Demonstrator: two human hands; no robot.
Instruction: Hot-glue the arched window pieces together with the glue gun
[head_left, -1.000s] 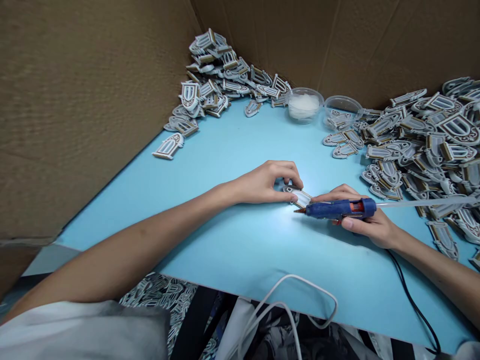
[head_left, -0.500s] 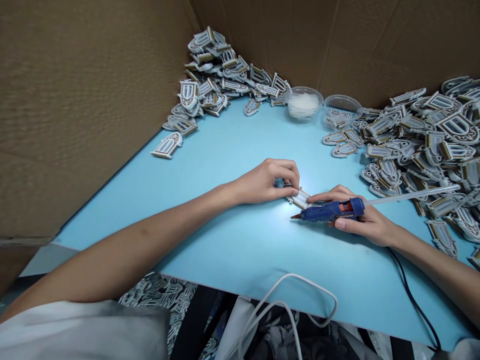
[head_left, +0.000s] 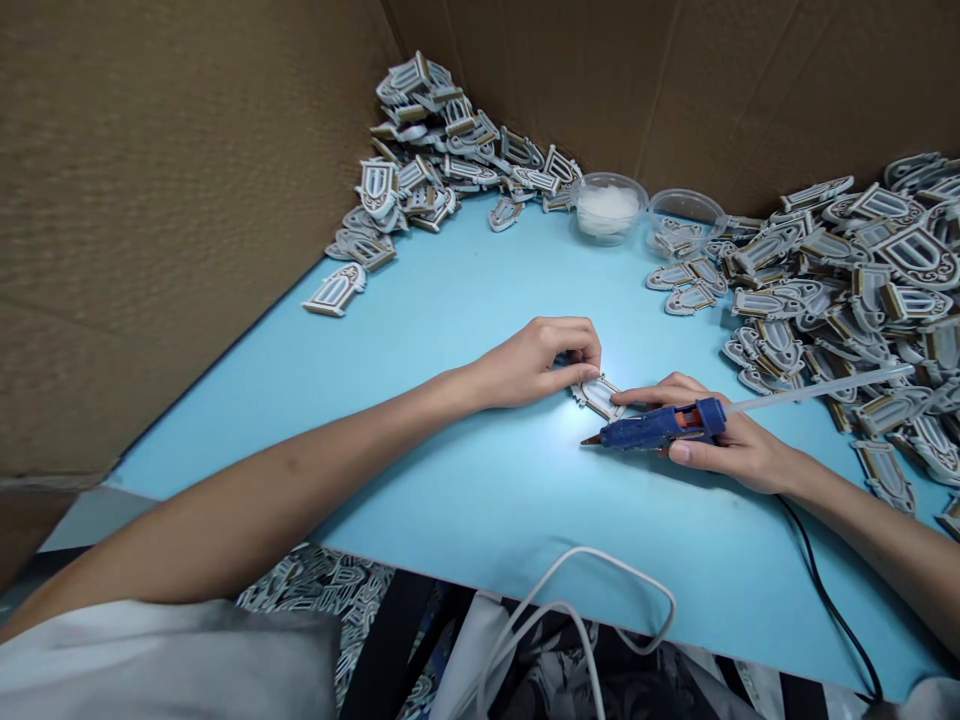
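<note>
Left hand [head_left: 536,360] on blue worktop [head_left: 420,330], fingers curled, pinching edge of small window-shaped piece [head_left: 598,394] lying flat at centre. Right hand [head_left: 712,445] closed around blue glue gun [head_left: 656,427], index finger stretched onto piece; nozzle points left, just beside piece, contact unclear. Clear glue stick [head_left: 817,390] juts from gun's rear. Heaps of like pieces [head_left: 840,290] right and far left corner; two plastic tubs [head_left: 609,208] by cardboard wall.

2 tubs [head_left: 609,208], 1 glue gun [head_left: 652,428]

blue glue gun [head_left: 652,428] (orange trigger); light-blue table [head_left: 450,300]; grey-gold window pieces [head_left: 840,280]; brown cardboard walls [head_left: 150,200].
</note>
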